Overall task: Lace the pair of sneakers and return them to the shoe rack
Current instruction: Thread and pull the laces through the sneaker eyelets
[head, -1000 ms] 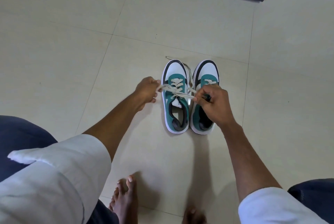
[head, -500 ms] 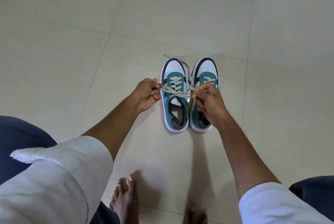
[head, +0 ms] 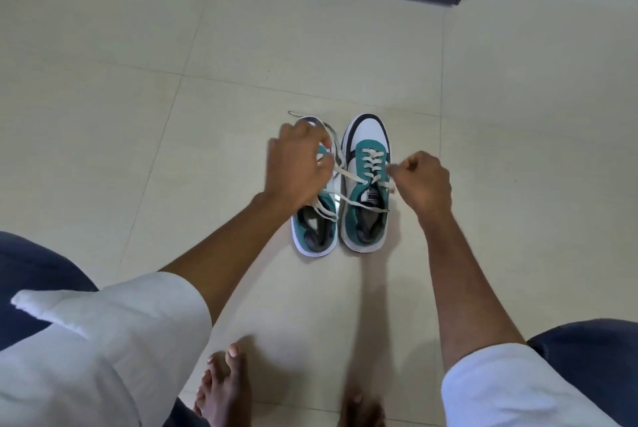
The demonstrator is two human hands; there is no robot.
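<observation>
The left hand [head: 297,168] pinches a cream flat lace [head: 340,169] over the left teal-and-white sneaker [head: 316,230], covering its front. Just right of it, the right hand [head: 423,181] is clenched on the lace end beside the right teal-and-white sneaker [head: 367,185] (both shoes stand on the pale tiled floor [head: 138,116]).

Left hand [head: 297,168] moved off the floor side of the left shoe [head: 316,219] and now sits over its front, fingers curled on the lace [head: 336,169]. Right hand [head: 423,183] shifted from over the right shoe [head: 366,185] to its outer edge, so that shoe's laced tongue now shows. Lace no longer stretched straight between the hands; one end lies loose across the right shoe's opening.
</observation>
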